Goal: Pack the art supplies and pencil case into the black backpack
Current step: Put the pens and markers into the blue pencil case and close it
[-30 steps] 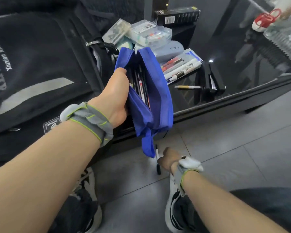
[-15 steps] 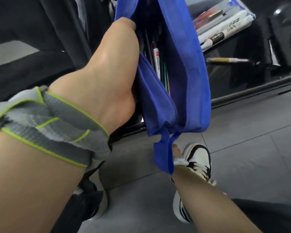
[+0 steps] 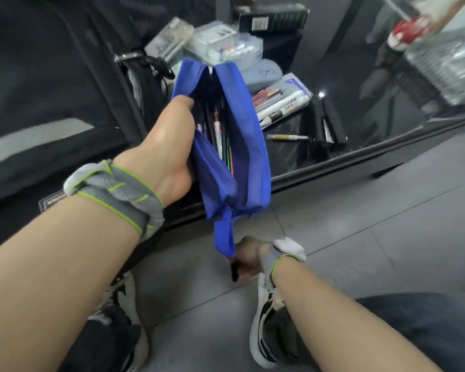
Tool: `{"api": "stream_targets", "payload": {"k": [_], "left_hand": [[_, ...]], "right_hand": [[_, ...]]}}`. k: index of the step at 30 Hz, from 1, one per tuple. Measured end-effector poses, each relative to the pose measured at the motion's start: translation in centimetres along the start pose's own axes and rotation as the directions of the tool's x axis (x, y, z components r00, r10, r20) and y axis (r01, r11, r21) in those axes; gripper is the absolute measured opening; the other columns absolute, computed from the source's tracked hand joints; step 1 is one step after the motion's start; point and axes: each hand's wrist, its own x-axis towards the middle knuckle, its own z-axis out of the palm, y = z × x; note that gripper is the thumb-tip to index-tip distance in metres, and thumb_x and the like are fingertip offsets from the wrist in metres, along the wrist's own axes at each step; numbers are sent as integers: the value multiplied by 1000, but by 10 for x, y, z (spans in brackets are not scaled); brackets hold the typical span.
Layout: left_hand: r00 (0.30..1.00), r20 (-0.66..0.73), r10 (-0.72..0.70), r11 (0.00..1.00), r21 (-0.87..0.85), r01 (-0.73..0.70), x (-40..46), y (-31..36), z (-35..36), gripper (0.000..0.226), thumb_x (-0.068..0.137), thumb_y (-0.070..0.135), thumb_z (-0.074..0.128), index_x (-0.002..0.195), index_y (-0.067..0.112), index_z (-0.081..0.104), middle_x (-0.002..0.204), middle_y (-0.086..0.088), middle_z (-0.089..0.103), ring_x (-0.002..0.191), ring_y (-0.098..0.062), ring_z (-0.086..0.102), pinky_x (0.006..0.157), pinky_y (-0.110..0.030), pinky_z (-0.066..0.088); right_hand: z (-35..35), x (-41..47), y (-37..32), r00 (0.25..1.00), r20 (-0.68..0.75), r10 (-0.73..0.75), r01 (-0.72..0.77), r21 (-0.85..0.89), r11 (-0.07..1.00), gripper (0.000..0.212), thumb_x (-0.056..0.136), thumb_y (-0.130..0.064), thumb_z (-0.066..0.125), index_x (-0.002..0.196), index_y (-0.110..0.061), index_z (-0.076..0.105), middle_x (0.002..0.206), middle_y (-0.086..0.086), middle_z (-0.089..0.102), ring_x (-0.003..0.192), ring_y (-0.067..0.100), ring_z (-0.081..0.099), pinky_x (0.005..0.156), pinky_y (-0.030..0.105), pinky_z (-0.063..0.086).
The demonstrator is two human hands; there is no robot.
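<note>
Both hands grip: left [image 3: 169, 146] pencil case [image 3: 242, 146] over glossy table [image 3: 360, 108], right [image 3: 249, 257] floor pen [image 3: 234, 272].

pencil case [image 3: 253, 146]: royal blue
backpack [image 3: 51, 84]: black, grey stripe
wristbands [image 3: 118, 191]: grey, lime-green edging
floor tiles [image 3: 387, 237]: plain grey
shoes [image 3: 263, 331]: black and white
marker on floor [image 3: 234, 272]: black
table [image 3: 360, 84]: glossy black
</note>
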Motion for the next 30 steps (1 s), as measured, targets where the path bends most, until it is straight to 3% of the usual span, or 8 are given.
{"api": "stream_targets", "payload": {"k": [4, 8, 11, 16, 18, 20, 24, 30], "left_hand": [[999, 18, 29, 1000, -9, -29, -25, 14, -7, 37, 100, 43, 41, 99, 21, 70, 87, -5, 74, 83, -26, 71, 92, -41, 56], [999, -29, 36, 999, -4, -37, -43, 23, -18, 38, 96, 49, 47, 101, 21, 72, 88, -5, 76, 86, -26, 72, 97, -43, 54], [999, -49, 21, 1000, 1, -21, -48, 24, -23, 36, 95, 49, 49, 98, 22, 73, 86, -5, 77, 88, -27, 73, 97, -45, 54], [996, -90, 7, 999, 37, -3, -50, 23, -25, 43, 94, 52, 48, 114, 22, 72, 105, -10, 77, 96, -29, 73, 94, -44, 55], [998, -56, -17, 999, 27, 18, -48, 23, -24, 51, 92, 52, 46, 119, 17, 71, 109, -13, 76, 98, -30, 74, 97, -44, 54], [999, -41, -27, 999, 21, 28, -43, 24, -21, 50, 99, 46, 39, 116, 11, 71, 103, -15, 77, 87, -28, 75, 87, -41, 58], [1000, -25, -6, 1000, 20, 6, -35, 25, -19, 44, 103, 39, 35, 116, 16, 70, 98, -10, 79, 81, -23, 77, 69, -34, 59], [999, -44, -9, 999, 41, 11, -28, 30, -15, 45, 103, 41, 35, 115, 17, 71, 100, -9, 78, 86, -23, 77, 74, -36, 58]], "right_hand": [[-37, -89, -33, 999, 43, -17, 28, -271, 962, 15, 90, -8, 52, 77, -5, 56, 67, 8, 60, 52, 16, 60, 42, 22, 51], [-76, -192, -57, 977, -40, -211, 147, -593, 791, 11, 85, -8, 59, 86, 1, 65, 73, 13, 69, 56, 22, 66, 55, 31, 58], [-96, -249, -67, 940, -76, -332, 262, -459, 849, 13, 84, 1, 52, 96, 2, 57, 76, 22, 66, 60, 30, 69, 58, 37, 61], [-84, -283, -107, 686, -229, -691, 717, 51, 695, 9, 89, 2, 56, 95, -4, 54, 82, 21, 58, 62, 26, 62, 50, 30, 54], [-66, -273, -128, 617, -262, -742, 779, 70, 623, 9, 89, -1, 61, 97, -1, 56, 81, 18, 61, 63, 26, 63, 54, 34, 57], [-47, -251, -140, 540, -308, -783, 778, -172, 604, 15, 87, -12, 66, 98, -4, 59, 80, 8, 69, 65, 25, 69, 67, 42, 61], [-42, -218, -143, 139, -413, -900, 626, -668, 403, 12, 87, -24, 64, 93, -13, 63, 83, 0, 68, 77, 22, 65, 77, 42, 52], [-55, -208, -142, 194, -465, -864, 736, -513, 441, 9, 88, -20, 65, 90, -13, 62, 70, 0, 67, 65, 25, 67, 67, 44, 56]]}}
